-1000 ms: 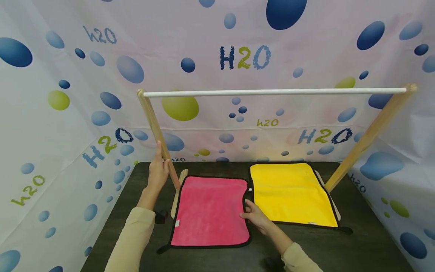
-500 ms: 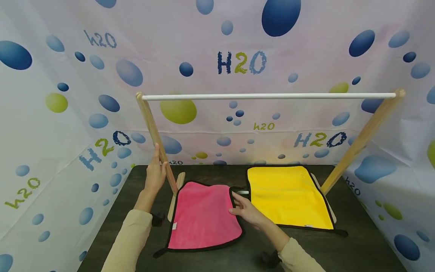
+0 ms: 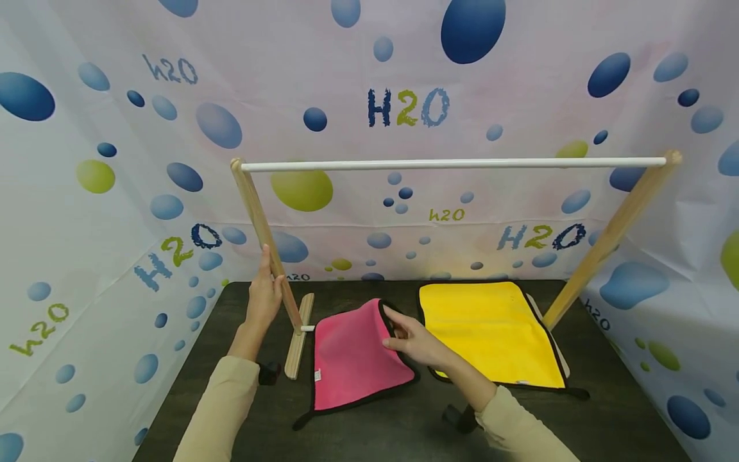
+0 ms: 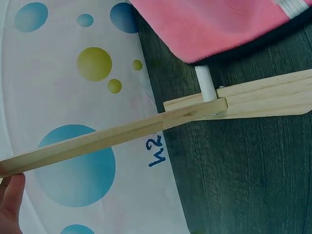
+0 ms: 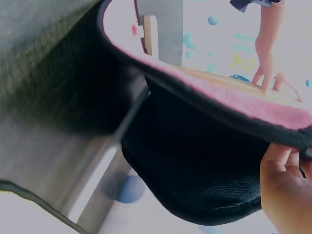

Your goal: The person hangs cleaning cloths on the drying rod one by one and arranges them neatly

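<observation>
My right hand [image 3: 421, 343] pinches the right edge of a pink towel [image 3: 352, 359] with black trim, a small white tag and a loop at its near left corner. The held edge is raised, and its dark underside [image 5: 195, 141] shows in the right wrist view. The towel's left part lies over the rack's lower white bar [image 3: 308, 328], whose end shows beside it. With thumb and fingers, my left hand [image 3: 265, 298] holds the left wooden post [image 3: 254, 205] of the rack. A yellow towel [image 3: 479, 340] lies spread out to the right.
The rack's white top bar [image 3: 450, 164] runs high across to the right post [image 3: 612, 240]. A flat wooden foot [image 3: 299, 340] lies under the left post. The dark table [image 3: 231, 398] meets bubble-printed curtains [image 3: 369, 212] at the back and sides.
My right hand has lifted the pink towel's right edge and shifted the towel away from the left post, baring the left end of the lower bar. My left hand stays on the post.
</observation>
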Available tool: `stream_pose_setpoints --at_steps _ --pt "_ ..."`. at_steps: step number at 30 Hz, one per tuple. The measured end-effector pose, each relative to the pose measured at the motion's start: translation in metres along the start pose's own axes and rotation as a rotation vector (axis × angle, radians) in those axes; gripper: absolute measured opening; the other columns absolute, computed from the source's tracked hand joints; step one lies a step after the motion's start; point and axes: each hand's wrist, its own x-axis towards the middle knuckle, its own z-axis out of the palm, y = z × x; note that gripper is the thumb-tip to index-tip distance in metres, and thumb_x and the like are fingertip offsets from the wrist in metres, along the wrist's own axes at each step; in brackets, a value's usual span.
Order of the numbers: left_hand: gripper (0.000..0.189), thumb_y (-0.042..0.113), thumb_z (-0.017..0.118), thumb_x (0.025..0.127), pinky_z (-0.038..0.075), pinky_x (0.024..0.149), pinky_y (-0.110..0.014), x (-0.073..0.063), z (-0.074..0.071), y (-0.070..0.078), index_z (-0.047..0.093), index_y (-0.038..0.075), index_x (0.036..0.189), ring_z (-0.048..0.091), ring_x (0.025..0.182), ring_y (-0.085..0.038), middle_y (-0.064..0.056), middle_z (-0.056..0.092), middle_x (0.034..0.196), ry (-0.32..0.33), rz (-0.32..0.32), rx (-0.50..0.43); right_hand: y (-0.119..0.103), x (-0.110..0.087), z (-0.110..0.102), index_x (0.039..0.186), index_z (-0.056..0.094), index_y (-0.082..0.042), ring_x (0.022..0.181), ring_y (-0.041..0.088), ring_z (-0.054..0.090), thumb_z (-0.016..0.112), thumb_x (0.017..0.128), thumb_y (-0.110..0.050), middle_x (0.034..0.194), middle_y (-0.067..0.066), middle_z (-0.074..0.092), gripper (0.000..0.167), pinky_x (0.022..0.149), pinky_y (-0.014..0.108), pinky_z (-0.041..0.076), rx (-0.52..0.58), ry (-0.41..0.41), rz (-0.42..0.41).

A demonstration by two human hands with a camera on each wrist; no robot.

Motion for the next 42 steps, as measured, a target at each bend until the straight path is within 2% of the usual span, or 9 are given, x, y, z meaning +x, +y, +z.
stream_pose_setpoints --at_steps 1,3,5,17,20,24,30,36,42 --pt "0.082 -0.004 0.054 0.087 0.048 0.069 -0.055 0.0 0.0 0.0 0.003 0.019 0.148 0.053 0.096 -0.05 -0.036 0.041 0.127 -0.004 -0.003 0.005 -0.003 0.0 -0.002 0.145 0.013 0.0 0.076 0.017 0.048 0.055 0.091 -0.018 0.101 0.017 0.052 0.071 0.07 0.021 0.043 -0.017 0.01 -0.006" --pt "0.082 -0.004 0.054 0.087 0.048 0.07 -0.055 0.0 -0.001 0.001 0.003 0.018 0.148 0.052 0.097 -0.05 -0.036 0.04 0.127 -0.007 -0.004 0.011 -0.008 0.001 -0.006 0.145 0.014 0.0 0.065 0.014 0.035 0.056 0.091 -0.017 0.083 0.009 0.047 0.07 0.06 0.021 0.034 -0.044 0.03 -0.017" --pt "0.083 -0.004 0.054 0.087 0.048 0.07 -0.055 0.0 -0.001 0.001 0.003 0.017 0.148 0.052 0.097 -0.05 -0.036 0.041 0.127 -0.007 0.002 0.012 -0.014 0.002 -0.01 0.144 0.015 0.001 0.062 0.012 0.033 0.055 0.091 -0.016 0.078 0.006 0.044 0.069 0.057 0.021 0.032 -0.072 0.044 -0.045" --pt "0.08 -0.006 0.054 0.087 0.047 0.073 -0.056 0.003 0.0 0.0 0.005 0.013 0.147 0.051 0.098 -0.051 -0.037 0.042 0.125 -0.005 0.0 0.026 -0.053 0.014 -0.033 0.144 0.018 0.002 0.063 0.015 0.036 0.058 0.089 -0.01 0.083 0.009 0.049 0.069 0.057 0.021 0.033 -0.222 0.123 -0.172" --pt "0.08 -0.006 0.054 0.087 0.047 0.073 -0.056 0.003 0.001 0.0 0.005 0.013 0.147 0.052 0.098 -0.051 -0.037 0.042 0.124 0.0 0.003 0.029 -0.063 0.016 -0.037 0.144 0.017 0.002 0.071 0.017 0.042 0.058 0.088 -0.007 0.098 0.015 0.053 0.07 0.062 0.02 0.04 -0.212 0.151 -0.21" --pt "0.08 -0.007 0.054 0.086 0.046 0.073 -0.056 0.001 0.001 0.0 0.005 0.014 0.147 0.052 0.097 -0.051 -0.037 0.043 0.122 0.006 0.004 0.034 -0.077 0.019 -0.042 0.144 0.016 0.002 0.08 0.021 0.046 0.058 0.087 -0.003 0.123 0.022 0.047 0.071 0.067 0.021 0.045 -0.205 0.171 -0.276" --pt "0.08 -0.006 0.054 0.087 0.047 0.073 -0.056 -0.001 0.001 0.0 0.006 0.013 0.147 0.051 0.098 -0.051 -0.037 0.043 0.123 0.01 -0.001 0.037 -0.096 0.025 -0.048 0.144 0.015 0.001 0.081 0.022 0.046 0.058 0.086 0.0 0.122 0.021 0.047 0.072 0.067 0.021 0.046 -0.236 0.175 -0.356" --pt "0.078 -0.006 0.054 0.086 0.046 0.077 -0.056 -0.001 0.003 -0.001 0.008 0.01 0.147 0.049 0.103 -0.051 -0.036 0.04 0.128 0.015 0.017 0.036 -0.112 0.03 -0.054 0.143 0.017 0.005 0.074 0.019 0.046 0.06 0.086 -0.002 0.102 0.018 0.05 0.072 0.063 0.021 0.044 -0.381 0.216 -0.407" --pt "0.077 -0.006 0.055 0.086 0.046 0.078 -0.056 -0.001 0.004 -0.002 0.009 0.009 0.147 0.049 0.103 -0.05 -0.035 0.039 0.129 0.034 0.038 0.027 -0.125 0.034 -0.059 0.138 0.024 0.012 0.074 0.02 0.045 0.061 0.084 -0.001 0.12 0.024 0.047 0.067 0.062 0.024 0.042 -0.558 0.261 -0.491"
